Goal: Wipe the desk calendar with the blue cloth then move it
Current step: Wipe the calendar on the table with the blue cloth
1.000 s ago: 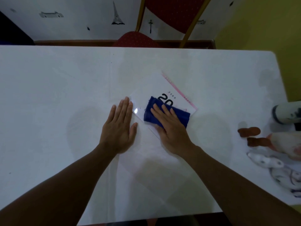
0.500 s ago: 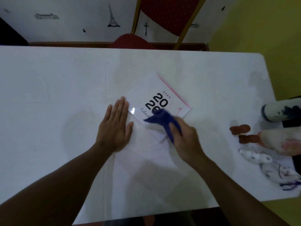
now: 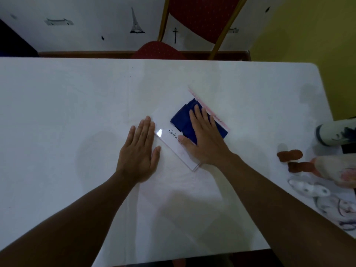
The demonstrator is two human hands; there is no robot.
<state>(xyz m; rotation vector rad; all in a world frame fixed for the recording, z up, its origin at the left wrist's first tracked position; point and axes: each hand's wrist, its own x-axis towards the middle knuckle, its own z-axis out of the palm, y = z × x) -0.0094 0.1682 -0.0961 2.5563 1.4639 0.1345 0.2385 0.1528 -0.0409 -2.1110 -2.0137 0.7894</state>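
- 4 fingers (image 3: 200, 117) of the right hand (image 3: 207, 140) lie straight and together, flat on the blue cloth (image 3: 185, 120); the thumb reaches sideways onto the calendar's white face, covering the end of the script word "Calen…".
- Pressed under that open palm, the blue cloth is crumpled and covers the far part of the desk calendar (image 3: 174, 146), up to its pink edge strip.
- 5 fingers of the left hand (image 3: 139, 151) are also extended and flat — palm down on the white table (image 3: 57, 122), gripping nothing, with the fingertips just beside the calendar's left corner.
- Lying flat and turned diagonally, the desk calendar sits near the middle of the table, between the 2 hands; a small glare spot shows on its left corner.
- Both bare forearms run back to the near table edge.
- At the right edge of the table stand several ceramic figurines (image 3: 335, 166), well apart from the calendar.
- Beyond the far edge — a red chair (image 3: 194, 14) with a gold frame.
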